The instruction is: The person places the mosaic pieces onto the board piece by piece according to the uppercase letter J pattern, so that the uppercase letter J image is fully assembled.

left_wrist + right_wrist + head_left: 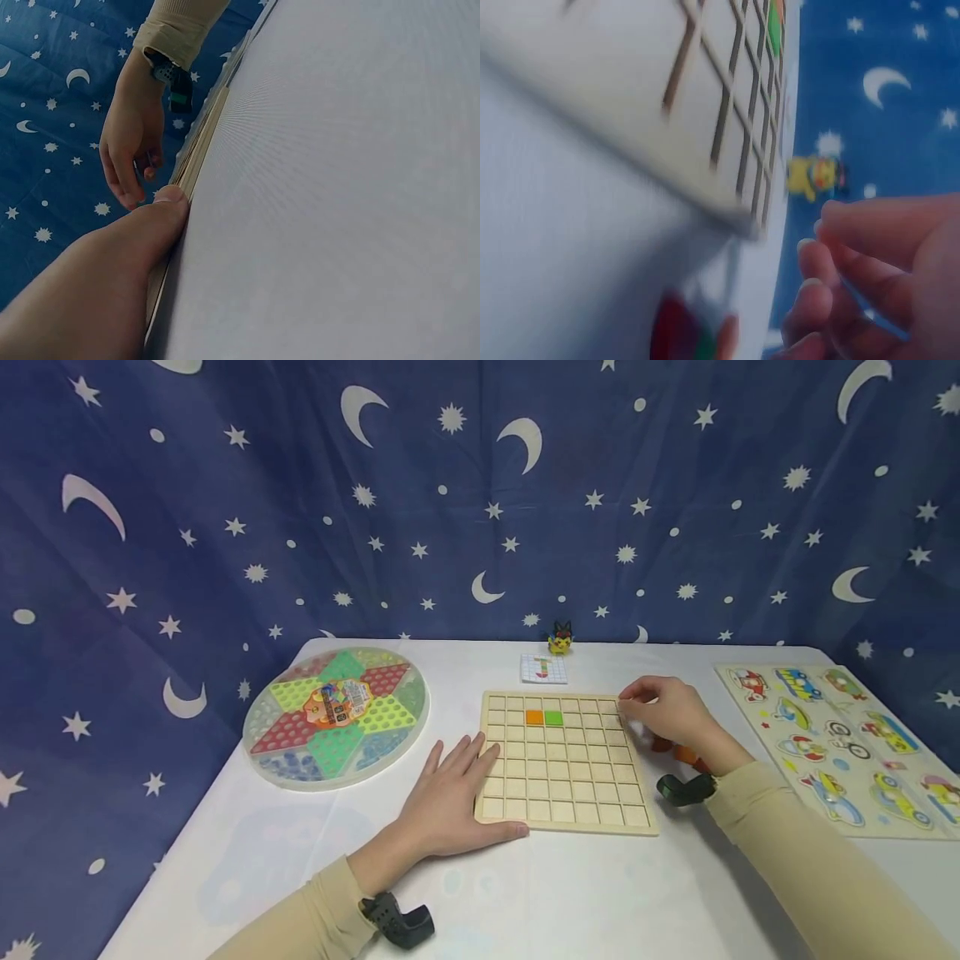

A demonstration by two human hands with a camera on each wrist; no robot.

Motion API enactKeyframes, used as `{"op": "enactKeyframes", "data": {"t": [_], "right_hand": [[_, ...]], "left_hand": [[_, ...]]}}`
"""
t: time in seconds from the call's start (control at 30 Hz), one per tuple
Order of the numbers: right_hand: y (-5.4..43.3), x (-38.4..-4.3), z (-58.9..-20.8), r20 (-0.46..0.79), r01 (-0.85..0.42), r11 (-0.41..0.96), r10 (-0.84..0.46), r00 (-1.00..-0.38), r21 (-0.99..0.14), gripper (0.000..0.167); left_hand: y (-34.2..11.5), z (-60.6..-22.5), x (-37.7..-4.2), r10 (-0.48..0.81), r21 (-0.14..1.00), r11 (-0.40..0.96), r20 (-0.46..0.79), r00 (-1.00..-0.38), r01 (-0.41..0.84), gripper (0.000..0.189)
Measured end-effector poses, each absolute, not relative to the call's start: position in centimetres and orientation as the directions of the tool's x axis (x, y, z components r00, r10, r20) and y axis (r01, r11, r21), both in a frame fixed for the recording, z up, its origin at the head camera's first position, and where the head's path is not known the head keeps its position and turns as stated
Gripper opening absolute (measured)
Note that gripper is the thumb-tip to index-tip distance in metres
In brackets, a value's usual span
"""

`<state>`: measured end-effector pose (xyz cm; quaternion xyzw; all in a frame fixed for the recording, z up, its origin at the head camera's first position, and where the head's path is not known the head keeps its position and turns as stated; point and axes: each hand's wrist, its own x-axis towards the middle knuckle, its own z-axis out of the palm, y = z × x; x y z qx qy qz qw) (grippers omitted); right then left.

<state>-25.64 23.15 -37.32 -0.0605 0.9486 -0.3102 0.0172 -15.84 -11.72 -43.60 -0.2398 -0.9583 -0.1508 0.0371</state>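
Note:
A wooden grid board (pixel 567 817) lies on the white table, with an orange square tile (pixel 534 717) and a green square tile (pixel 553 718) side by side in its upper rows. My left hand (pixel 452 802) rests spread at the board's left side, fingers over the rim and thumb along the near edge. Beside the upper right corner hovers my right hand (pixel 670 714), its fingers loosely bent; thumb and fingertips come close together in the right wrist view, where I see no piece between them. Below it lie several red and orange pieces (pixel 684 754), partly hidden by the hand.
Behind the board are a small card with a coloured pattern (pixel 544 669) and a yellow figurine (pixel 559 639). A round star-patterned game board (pixel 337 718) lies at the left, and a picture puzzle board (pixel 840 743) at the right. A starry blue cloth (pixel 480 527) hangs behind.

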Motion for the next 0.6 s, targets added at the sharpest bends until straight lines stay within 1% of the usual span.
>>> {"op": "enactKeyframes", "data": {"t": [0.13,0.3,0.43,0.6], "right_hand": [[25.0,-25.7,-37.2,0.018,-0.105,0.828,-0.115,-0.993,-0.551,0.029],[26.7,-25.7,-37.1,-0.025,-0.065,0.837,-0.093,-0.995,-0.543,0.033],[27.9,-25.9,-37.1,-0.051,-0.050,0.848,-0.090,-0.995,-0.528,0.037],[29.1,-25.9,-37.3,-0.111,-0.021,0.853,-0.092,-0.990,-0.521,0.040]], "left_hand": [[-11.6,-43.6,-15.8,0.443,0.281,0.840,0.140,-0.886,0.464,0.126],[-11.7,-43.7,-15.7,0.435,0.293,0.842,0.127,-0.891,0.453,0.127],[-11.7,-43.8,-15.7,0.440,0.288,0.840,0.132,-0.888,0.459,0.127],[-11.7,-43.7,-15.9,0.452,0.290,0.832,0.137,-0.881,0.472,0.127]]}}
